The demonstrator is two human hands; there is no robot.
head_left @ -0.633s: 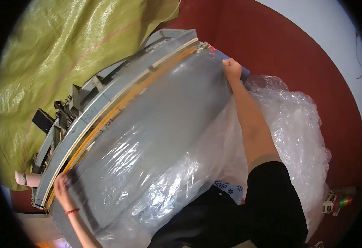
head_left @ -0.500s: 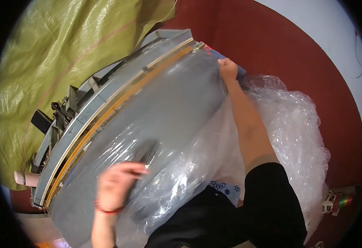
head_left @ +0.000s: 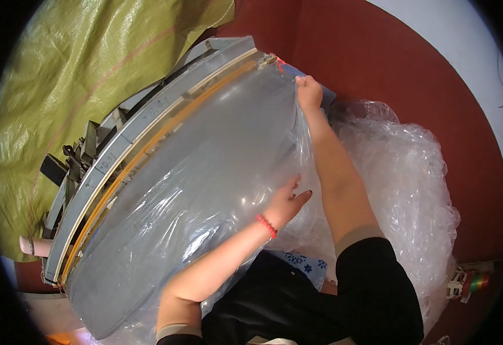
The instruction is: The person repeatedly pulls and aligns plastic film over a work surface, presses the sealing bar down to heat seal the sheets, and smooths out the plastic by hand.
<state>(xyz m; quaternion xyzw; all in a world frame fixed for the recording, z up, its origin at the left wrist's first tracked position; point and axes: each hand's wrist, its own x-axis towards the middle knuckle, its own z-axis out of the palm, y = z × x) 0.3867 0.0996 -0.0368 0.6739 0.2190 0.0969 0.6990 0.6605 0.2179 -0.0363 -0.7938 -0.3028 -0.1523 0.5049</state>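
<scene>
A clear plastic sheet (head_left: 171, 201) lies over a grey flat surface (head_left: 217, 123) in front of me. At the far right corner my right hand (head_left: 310, 93) is closed, pinching the edge of the sheet, which hangs in folds below it. My left hand (head_left: 283, 201), with a red beaded bracelet (head_left: 266, 226) at the wrist, rests on or just above the sheet nearer to me. Its fingers are stretched out and it holds nothing; whether it touches the film I cannot tell.
A long grey metal rail (head_left: 142, 123) with an orange strip (head_left: 165, 133) borders the surface on the left. Beyond it hangs a yellow-green woven tarp (head_left: 90, 69). A big heap of crumpled clear plastic (head_left: 398, 172) bulges at my right, before a dark red wall (head_left: 378, 57).
My left hand has swept right across the sheet from the lower left, toward my right arm. My right hand keeps its hold at the far corner.
</scene>
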